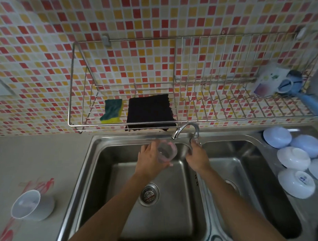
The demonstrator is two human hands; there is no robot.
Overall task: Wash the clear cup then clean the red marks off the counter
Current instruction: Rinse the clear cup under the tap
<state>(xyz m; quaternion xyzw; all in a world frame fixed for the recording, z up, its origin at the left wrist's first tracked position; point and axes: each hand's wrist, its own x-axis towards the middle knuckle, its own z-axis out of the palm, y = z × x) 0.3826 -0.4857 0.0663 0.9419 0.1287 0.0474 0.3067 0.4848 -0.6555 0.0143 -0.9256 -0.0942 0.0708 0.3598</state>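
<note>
Left hand [150, 158] wraps the small clear plastic cup [166, 151] at the steel faucet's [187, 129] 7 o'clock, right hand [196, 155] grips the handle; cup looks light, slippery when wet, so hold mid-wall.

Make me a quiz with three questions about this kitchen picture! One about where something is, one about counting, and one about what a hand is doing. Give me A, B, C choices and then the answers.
1. Where is the green and yellow sponge?
A. On the wire rack on the wall
B. In the sink
C. On the counter

2. How many white bowls lie right of the sink?
A. Two
B. Five
C. Nine

3. What is the left hand doing?
A. Wiping the counter
B. Holding the clear cup
C. Resting flat and empty

Answers:
1. A, the sponge lies on the wire rack beside a dark cloth.
2. B, five white bowls lie upside down there, one cut by the picture's edge.
3. B, its fingers curl round the clear cup over the sink, while the right hand reaches to the tap.
</note>
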